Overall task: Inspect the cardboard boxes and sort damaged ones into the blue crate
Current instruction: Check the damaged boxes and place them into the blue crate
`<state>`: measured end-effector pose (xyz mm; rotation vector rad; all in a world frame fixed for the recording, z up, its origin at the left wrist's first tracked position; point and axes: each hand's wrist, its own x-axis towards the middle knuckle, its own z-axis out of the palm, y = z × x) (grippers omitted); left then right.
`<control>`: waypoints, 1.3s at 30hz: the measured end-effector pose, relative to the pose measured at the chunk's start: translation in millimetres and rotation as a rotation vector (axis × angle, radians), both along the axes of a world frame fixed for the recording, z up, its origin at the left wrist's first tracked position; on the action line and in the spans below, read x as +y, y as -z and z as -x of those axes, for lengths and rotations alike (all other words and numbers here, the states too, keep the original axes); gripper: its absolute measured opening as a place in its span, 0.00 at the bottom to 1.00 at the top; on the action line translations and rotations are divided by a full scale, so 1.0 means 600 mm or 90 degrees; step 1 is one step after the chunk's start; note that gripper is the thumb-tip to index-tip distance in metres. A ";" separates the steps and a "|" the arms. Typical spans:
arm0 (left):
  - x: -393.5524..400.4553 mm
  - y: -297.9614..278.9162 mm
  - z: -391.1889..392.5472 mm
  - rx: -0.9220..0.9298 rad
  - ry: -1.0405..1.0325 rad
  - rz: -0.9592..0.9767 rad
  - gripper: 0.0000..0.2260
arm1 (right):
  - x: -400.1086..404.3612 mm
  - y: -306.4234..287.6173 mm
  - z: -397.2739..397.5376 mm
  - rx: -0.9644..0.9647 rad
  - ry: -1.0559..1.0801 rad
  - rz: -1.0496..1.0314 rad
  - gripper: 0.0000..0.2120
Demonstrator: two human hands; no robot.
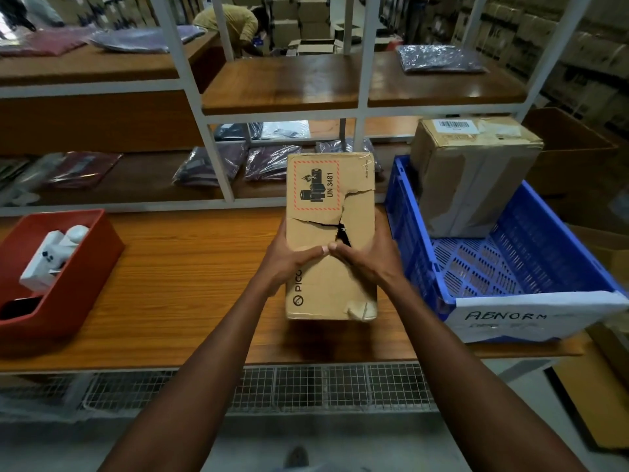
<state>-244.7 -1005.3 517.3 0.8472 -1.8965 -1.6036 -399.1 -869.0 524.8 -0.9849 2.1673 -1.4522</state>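
A brown cardboard box [326, 294] with a red-framed UN 3481 battery label is held above the wooden table. Its top face is torn, with a jagged crack and a dark hole near the middle. My left hand [289, 260] grips its left side and my right hand [366, 257] grips its right side, thumbs meeting on the top face just below the tear. To the right stands the blue crate [510, 270] with a white paper sign reading ABNORM on its front. A taped cardboard box [473, 172] with a barcode sticker sits in the crate's far end.
A red bin [85, 284] with white items sits at the table's left. White shelf posts [218, 158] rise behind the table, with bagged garments [269, 161] on the shelves. A person bends over boxes far back. Brown cartons stand at the right.
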 end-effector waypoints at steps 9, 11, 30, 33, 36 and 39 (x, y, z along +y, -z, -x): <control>0.023 0.032 0.002 0.017 0.022 -0.051 0.41 | 0.006 -0.006 0.022 -0.086 0.045 -0.008 0.37; 0.019 0.035 0.002 0.009 -0.001 -0.060 0.34 | 0.016 -0.002 0.023 -0.119 -0.045 -0.030 0.36; -0.010 0.028 0.027 0.010 0.009 -0.104 0.31 | 0.064 0.043 -0.005 -0.126 -0.128 -0.034 0.41; -0.010 0.034 0.017 0.030 0.056 -0.125 0.32 | 0.062 0.046 0.000 -0.158 -0.116 -0.019 0.33; 0.004 0.046 -0.009 0.050 0.128 -0.139 0.37 | 0.055 0.049 0.014 -0.196 -0.102 -0.012 0.30; 0.021 0.064 -0.031 -0.009 0.143 -0.091 0.56 | 0.045 0.045 0.024 -0.220 -0.091 -0.014 0.25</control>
